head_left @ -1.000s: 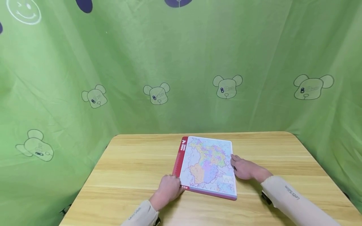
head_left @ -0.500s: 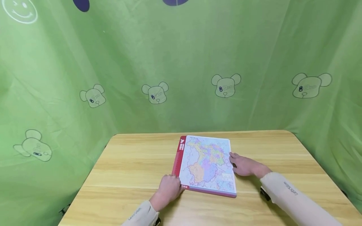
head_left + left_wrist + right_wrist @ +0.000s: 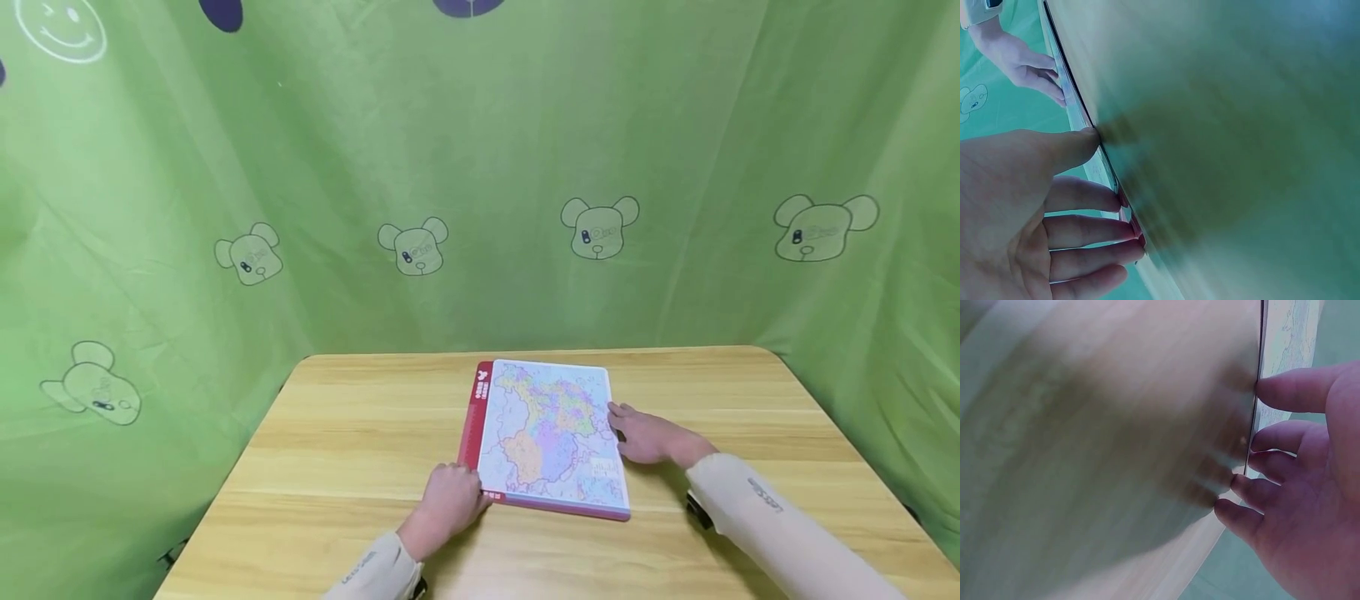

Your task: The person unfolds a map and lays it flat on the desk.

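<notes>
In the head view, a flat rectangular map board [image 3: 551,433] printed with a coloured map lies over a red board [image 3: 474,429], whose left strip and near edge show. Both rest on the wooden table. My left hand [image 3: 448,504] touches the near left corner; the left wrist view shows its thumb and fairly straight fingers [image 3: 1088,232] against the edges. At the right edge of the boards is my right hand [image 3: 645,435], its extended fingers touching their side. In the right wrist view, the fingertips [image 3: 1240,515] meet the edge. The undersides are hidden.
The light wooden table [image 3: 352,433] has rounded far corners. Behind it and at both sides hangs a green curtain [image 3: 495,142] with bear-head prints. Light sleeves [image 3: 780,525] cover both forearms.
The right side of the boards has shifted slightly away from me, and my right hand has moved slightly the same way. My left hand stays at the near left corner.
</notes>
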Demonstrator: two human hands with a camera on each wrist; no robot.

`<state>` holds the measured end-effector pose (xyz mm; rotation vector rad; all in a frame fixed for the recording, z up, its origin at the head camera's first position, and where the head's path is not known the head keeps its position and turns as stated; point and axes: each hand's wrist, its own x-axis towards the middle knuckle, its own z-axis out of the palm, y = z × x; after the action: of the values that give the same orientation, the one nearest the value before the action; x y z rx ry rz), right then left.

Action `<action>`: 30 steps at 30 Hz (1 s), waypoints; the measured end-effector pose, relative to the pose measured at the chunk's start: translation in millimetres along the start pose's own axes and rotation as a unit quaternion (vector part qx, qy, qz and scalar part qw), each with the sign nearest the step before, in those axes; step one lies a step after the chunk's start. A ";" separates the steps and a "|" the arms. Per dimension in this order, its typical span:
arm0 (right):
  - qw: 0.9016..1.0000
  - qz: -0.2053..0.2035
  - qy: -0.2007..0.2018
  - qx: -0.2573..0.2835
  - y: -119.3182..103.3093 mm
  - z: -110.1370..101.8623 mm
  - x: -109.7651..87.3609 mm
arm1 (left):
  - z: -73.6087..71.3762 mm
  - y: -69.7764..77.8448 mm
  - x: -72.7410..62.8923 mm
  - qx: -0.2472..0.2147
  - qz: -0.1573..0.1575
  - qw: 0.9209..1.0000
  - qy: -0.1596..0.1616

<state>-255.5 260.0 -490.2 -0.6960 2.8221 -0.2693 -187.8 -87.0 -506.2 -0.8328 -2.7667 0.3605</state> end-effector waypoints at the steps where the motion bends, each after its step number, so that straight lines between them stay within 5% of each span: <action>1: 1.000 0.001 0.000 0.001 0.1 0.2 0.4 | 0.0 -0.1 -0.2 -0.001 0.000 1.000 -0.001; 30: 1.000 0.020 -0.005 0.006 5.0 -4.1 14.5 | -6.7 5.3 -1.8 0.026 0.019 0.999 -0.015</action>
<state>-271.3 258.0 -490.0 -0.6350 2.8196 -0.2755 -181.8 -82.6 -501.7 -0.8755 -2.7605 0.4534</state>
